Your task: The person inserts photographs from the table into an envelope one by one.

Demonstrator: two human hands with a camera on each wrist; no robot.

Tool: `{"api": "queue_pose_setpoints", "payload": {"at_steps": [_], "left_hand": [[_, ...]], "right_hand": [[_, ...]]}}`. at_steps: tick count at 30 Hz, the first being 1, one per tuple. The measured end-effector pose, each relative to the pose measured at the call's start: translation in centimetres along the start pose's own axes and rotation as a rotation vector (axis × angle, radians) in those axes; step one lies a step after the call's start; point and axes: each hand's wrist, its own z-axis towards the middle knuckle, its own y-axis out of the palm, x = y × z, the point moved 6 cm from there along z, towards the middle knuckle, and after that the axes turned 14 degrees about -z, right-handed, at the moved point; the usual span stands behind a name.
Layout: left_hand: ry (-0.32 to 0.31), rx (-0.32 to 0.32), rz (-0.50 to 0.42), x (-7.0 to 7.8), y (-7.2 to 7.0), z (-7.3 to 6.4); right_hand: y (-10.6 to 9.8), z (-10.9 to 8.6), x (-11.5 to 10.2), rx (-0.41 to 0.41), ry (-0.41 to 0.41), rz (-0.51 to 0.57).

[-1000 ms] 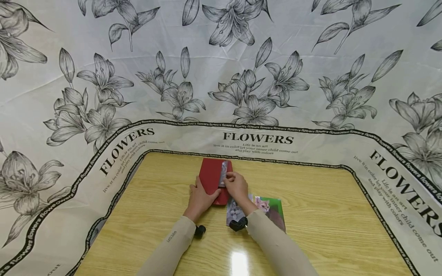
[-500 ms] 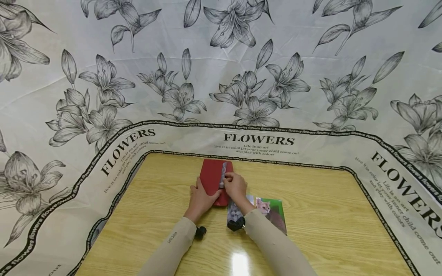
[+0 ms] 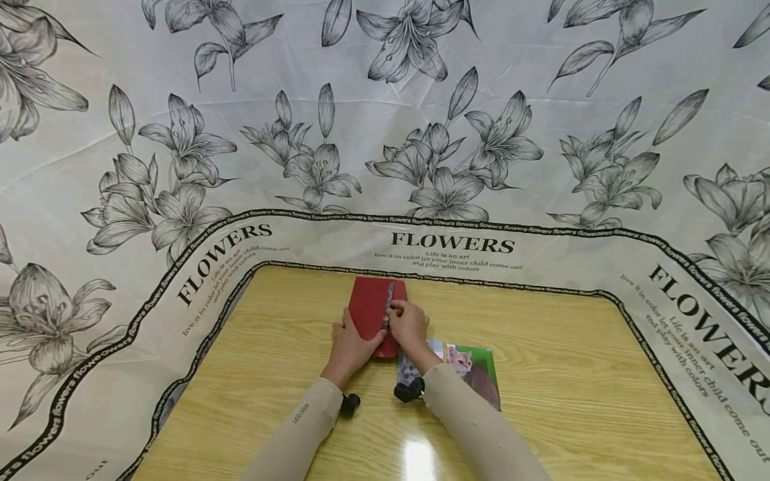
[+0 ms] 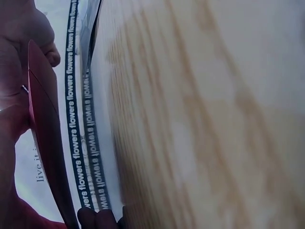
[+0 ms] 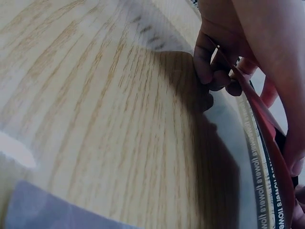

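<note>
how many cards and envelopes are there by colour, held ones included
Red envelope: 1
Grey cards: 2, the upper card at the envelope and the lower card partly covered
Green-backed cat card: 1
Total: 4

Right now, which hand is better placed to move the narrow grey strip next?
Probably the right hand: it seems to pinch the grey strip, while the left hand grips the red envelope.
</note>
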Motion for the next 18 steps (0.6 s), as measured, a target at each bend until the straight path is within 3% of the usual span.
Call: {"api": "queue_pose_setpoints", "payload": {"at_steps": [8,18], "left_hand": [[-0.004,-0.003,0.004,0.1,0.2,0.0],[-0.031,-0.007,0.000,0.0,0.0,0.0]], "right_hand": [[-0.6,-0.2,0.7,0.022,-0.010,0.044],[-3.8,-1.5,2.4,0.025,-0.067,0.139]]}}
